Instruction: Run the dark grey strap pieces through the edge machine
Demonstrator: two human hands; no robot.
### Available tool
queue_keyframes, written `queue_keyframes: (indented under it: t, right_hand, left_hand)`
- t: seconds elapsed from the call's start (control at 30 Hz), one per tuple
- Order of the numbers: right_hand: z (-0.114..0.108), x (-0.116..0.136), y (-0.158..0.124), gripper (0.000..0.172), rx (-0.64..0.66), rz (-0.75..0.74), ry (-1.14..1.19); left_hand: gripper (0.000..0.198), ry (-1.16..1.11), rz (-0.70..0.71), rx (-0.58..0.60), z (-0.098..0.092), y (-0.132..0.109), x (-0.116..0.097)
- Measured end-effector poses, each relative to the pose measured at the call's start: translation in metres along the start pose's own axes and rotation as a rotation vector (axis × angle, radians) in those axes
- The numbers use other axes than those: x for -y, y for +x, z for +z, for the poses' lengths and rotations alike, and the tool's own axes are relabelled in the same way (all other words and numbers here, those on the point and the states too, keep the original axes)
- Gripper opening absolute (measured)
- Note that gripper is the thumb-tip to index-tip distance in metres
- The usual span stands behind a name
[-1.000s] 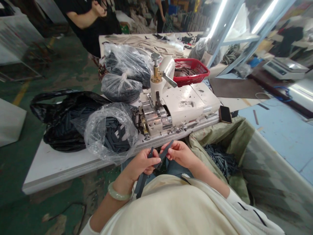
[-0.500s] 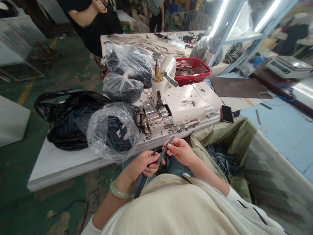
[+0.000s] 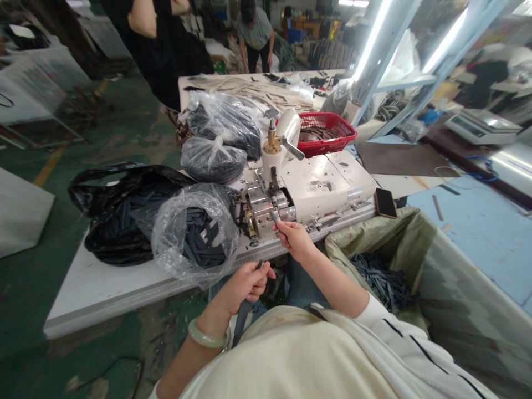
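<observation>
Left hand (image 3: 245, 285), right hand (image 3: 294, 238) — apart, each clamped on a dark strip (image 3: 240, 324), mostly hidden

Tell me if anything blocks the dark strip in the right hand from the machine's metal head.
Nothing visible does: the narrow dark strip in the right hand sits right at the metal head of the cream-painted machine.
</observation>
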State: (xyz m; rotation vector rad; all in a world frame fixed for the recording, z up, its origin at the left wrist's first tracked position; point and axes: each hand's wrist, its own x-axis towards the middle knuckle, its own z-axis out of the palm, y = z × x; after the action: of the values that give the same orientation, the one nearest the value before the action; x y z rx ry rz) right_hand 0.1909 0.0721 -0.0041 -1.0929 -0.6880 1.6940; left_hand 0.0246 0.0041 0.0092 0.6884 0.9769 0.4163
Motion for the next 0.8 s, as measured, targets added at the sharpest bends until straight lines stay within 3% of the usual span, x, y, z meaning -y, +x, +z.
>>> queue_keyframes:
  t: [0.13,0.3,0.5,0.57,0.67,0.73,0.8]
  right_hand:
    - [0.004,0.012,0.021,0.036,-0.101,0.045,0.061]
    - [0.010,0.014,0.027,0.032,-0.161,0.058,0.114]
    - [0.007,0.016,0.031,0.035,-0.301,-0.080,0.176]
    - [-0.014,0.022,0.021,0.033,-0.456,-0.250,0.200]
    - [-0.072,0.033,-0.014,0.025,-0.704,-0.502,0.352]
    - [-0.117,0.036,-0.045,0.030,-0.748,-0.500,0.577]
    - [-0.149,0.030,-0.073,0.038,-0.790,-0.424,0.658]
  left_hand:
    - [0.042,-0.027,0.002,-0.001,-0.010,-0.005,0.002]
    - [0.040,-0.075,0.017,-0.014,-0.015,-0.008,0.002]
    - [0.039,-0.113,0.015,-0.012,-0.014,-0.008,0.000]
    - [0.041,-0.145,0.006,-0.001,-0.014,-0.008,0.000]
    - [0.052,-0.238,-0.031,0.071,-0.018,-0.006,0.000]
    - [0.063,-0.312,-0.056,0.137,-0.021,-0.003,0.000]
    - [0.073,-0.357,-0.075,0.193,-0.020,0.002,-0.001]
